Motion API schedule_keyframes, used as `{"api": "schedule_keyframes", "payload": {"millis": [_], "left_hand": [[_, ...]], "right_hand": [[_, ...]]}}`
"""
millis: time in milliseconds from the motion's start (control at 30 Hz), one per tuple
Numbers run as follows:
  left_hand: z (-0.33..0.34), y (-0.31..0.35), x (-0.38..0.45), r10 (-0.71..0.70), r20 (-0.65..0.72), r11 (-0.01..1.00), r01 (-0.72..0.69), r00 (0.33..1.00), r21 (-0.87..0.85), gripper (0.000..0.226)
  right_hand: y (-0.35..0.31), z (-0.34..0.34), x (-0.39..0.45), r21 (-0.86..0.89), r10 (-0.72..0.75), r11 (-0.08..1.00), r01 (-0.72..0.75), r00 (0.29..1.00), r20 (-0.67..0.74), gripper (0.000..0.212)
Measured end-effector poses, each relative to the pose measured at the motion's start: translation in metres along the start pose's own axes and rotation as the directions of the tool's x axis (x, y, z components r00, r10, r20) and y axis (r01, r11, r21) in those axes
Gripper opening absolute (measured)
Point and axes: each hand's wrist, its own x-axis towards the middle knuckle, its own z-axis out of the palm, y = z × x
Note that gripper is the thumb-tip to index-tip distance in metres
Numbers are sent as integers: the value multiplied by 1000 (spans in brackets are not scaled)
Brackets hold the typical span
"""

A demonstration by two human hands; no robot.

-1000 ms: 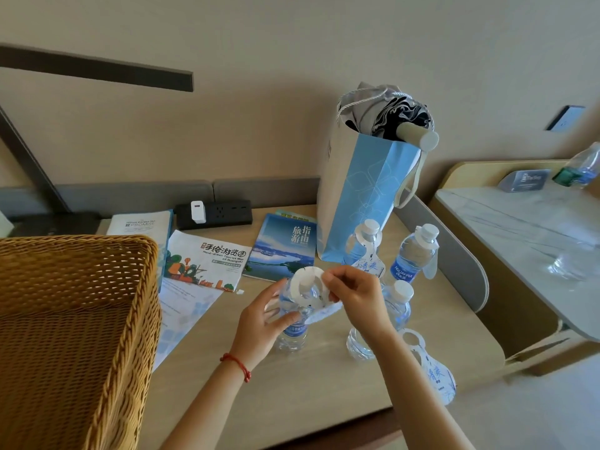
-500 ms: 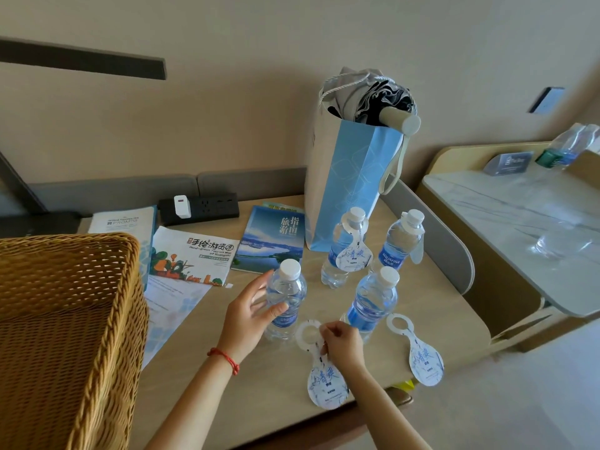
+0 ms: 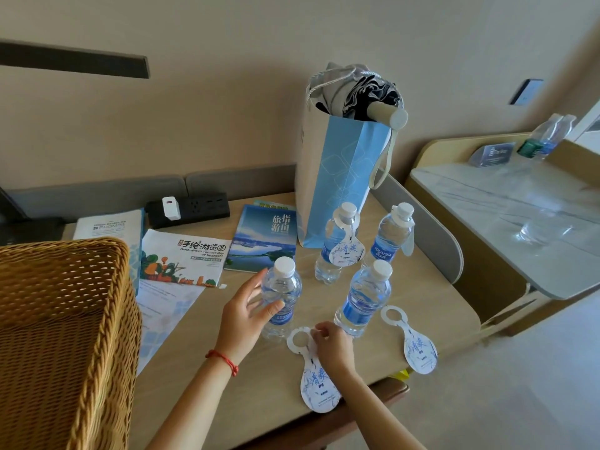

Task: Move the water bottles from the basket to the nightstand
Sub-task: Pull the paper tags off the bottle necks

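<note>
While beside woven basket [image 3: 65,319], left hand [image 3: 242,315] loosely cupping ribbed clear bottle [image 3: 281,297], right hand [image 3: 331,345] pinching teardrop card tag [image 3: 316,384].

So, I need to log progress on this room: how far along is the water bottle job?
Done: four water bottles stand on the nightstand, and the visible part of the wicker basket holds none. In hand: the left hand touches the front-left bottle; the right hand pinches its removed neck tag. Left: the two rear bottles wear tags.
</note>
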Motion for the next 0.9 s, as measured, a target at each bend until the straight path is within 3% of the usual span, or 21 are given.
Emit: {"api": "schedule_keyframes", "payload": {"millis": [167, 333, 533, 733, 900], "left_hand": [[-1, 8, -7, 76, -69, 993, -69, 995, 95, 59], [-5, 36, -16, 262, -145, 953, -233, 954, 192, 45], [0, 87, -18, 494, -78, 845, -458, 866, 275, 38], [31, 117, -3, 486, 147, 818, -508, 862, 270, 37], [69, 118, 21, 404, 157, 847, -434, 901, 309, 38]], "right_hand": [[-13, -22, -15, -22, -147, 989, 146, 987, -63, 23], [-31, -55, -42, -17, -305, 952, 306, 940, -152, 18], [-48, -97, -68, -53, -407, 910, 410, 864, -298, 15], [-54, -150, -72, -238, -503, 864, 445, 732, -458, 21], [-51, -188, -40, -344, -519, 854, 391, 689, -506, 24]]}}
